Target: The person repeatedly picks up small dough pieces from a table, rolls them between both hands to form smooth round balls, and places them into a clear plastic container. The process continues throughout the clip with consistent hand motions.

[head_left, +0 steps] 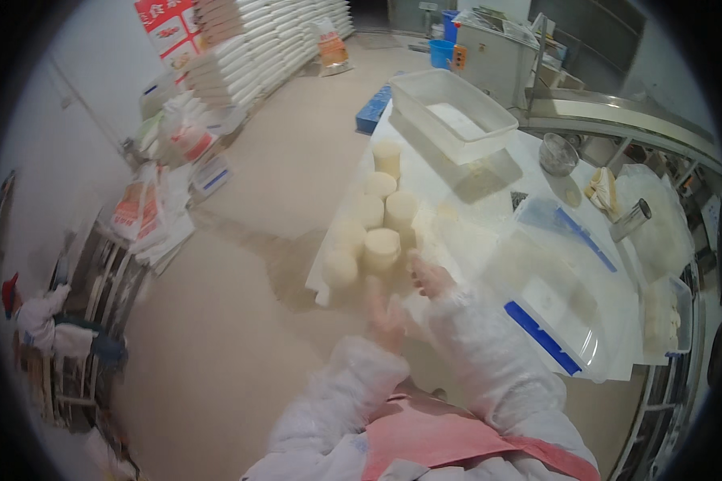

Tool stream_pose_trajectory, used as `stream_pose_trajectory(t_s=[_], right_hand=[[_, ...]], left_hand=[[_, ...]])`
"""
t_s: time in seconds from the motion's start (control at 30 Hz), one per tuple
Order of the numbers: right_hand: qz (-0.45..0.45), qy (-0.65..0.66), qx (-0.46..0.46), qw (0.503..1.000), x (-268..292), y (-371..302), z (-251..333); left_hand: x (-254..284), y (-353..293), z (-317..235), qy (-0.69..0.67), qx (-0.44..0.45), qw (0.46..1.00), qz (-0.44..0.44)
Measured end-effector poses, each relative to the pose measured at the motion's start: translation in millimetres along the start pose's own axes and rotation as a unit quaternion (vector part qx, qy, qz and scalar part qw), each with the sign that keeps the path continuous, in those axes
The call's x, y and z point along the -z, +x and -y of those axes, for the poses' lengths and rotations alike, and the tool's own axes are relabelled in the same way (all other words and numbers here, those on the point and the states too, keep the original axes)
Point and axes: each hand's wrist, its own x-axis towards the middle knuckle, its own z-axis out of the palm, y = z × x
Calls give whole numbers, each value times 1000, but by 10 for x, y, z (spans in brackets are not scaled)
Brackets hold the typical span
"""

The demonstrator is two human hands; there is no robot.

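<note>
Several pale cream cylinders, looking like stacked rounds of dough (382, 247), stand in a cluster along the left side of the white table (457, 301). My left hand (387, 317) is just on the near side of the closest cylinders, its fingers smeared by motion. To its right, my right hand (431, 276) hovers beside the front cylinder, fingers loosely bent and nothing visible in them. Whether either hand touches a cylinder I cannot tell. White flour (449, 228) is spread on the table beyond my right hand. Clear plastic sleeves cover both my forearms.
A white tub (457, 152) sits at the table's far end. A metal bowl (558, 154), a metal cylinder (634, 218) and clear containers with blue clips (544, 337) lie along the right. White sacks (253, 60) are stacked far left; another person (64, 329) is at the left edge.
</note>
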Motion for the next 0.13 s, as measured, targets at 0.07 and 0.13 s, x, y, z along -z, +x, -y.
stream_pose_trajectory(t_s=[0.07,0.13], right_hand=[[-13,-84,-64,994,-349,289,290],[61,-109,-50,991,-275,340,440]], left_hand=[[-37,213,-158,98,1,995,-23],[-21,335,-323,136,41,990,-3]])
